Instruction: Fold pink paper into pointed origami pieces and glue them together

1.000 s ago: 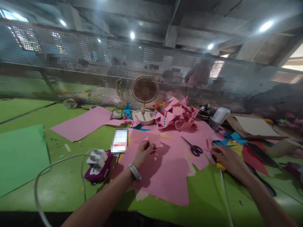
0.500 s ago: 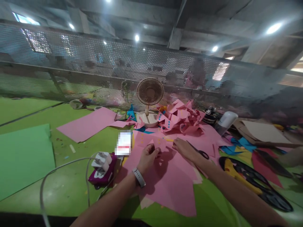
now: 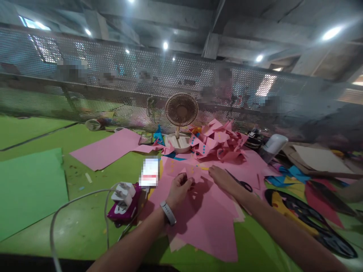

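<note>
My left hand [image 3: 181, 188], with a grey band on its wrist, is closed on a small folded piece of pink paper [image 3: 190, 174]. Loose pink sheets [image 3: 210, 230] lie beneath both hands. To the right, my right hand [image 3: 220, 177] is closed, its fingertips down at the end of a thin yellow strip [image 3: 204, 168]. Those fingertips are partly hidden, so the grip itself is hard to see. Dark-handled scissors [image 3: 245, 186] lie just right of it, partly behind my forearm. Farther back sits a heap of folded pink paper pieces [image 3: 218, 139], some with blue dots.
A small fan [image 3: 181, 109] stands behind the sheets before a perforated metal screen [image 3: 119, 90]. Left are a lit phone [image 3: 149, 172], a purple power block [image 3: 123, 213] with cables, and green paper [image 3: 31, 189]. A black-and-yellow tool [image 3: 309, 223] lies right.
The whole view has shifted slightly, so things appear a little farther right. Both hands stay almost in place over the pink paper, with the same grips.
</note>
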`<state>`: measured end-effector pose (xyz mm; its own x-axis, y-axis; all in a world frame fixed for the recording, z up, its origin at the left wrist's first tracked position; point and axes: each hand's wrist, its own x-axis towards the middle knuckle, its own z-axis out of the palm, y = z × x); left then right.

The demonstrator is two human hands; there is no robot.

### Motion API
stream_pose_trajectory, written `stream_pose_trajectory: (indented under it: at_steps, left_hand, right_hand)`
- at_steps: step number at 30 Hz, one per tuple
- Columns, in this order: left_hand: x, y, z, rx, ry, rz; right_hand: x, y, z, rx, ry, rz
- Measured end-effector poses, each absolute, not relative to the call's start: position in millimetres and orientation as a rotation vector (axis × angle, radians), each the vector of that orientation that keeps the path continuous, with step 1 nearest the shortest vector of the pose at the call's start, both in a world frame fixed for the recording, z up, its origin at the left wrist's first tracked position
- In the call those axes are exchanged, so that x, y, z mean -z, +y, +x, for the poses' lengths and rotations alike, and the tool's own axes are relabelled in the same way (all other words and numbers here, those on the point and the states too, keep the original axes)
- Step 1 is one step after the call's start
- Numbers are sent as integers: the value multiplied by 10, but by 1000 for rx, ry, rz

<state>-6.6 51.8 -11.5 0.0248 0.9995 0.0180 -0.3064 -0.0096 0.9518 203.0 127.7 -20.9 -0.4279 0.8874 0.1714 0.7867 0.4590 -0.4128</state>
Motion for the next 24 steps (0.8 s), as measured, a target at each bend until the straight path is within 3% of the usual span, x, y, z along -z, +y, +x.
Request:
stream_pose_trajectory:
  at_steps: [12, 24]
  left_hand:
    - [185, 488, -20, -1297, 952, 986]
    - [195, 468, 13, -1205, 947, 1027]
  right_hand:
    - [-18, 848, 1809, -1303, -1807, -1289]
    - [53, 672, 1653, -1468, -1691, -1272]
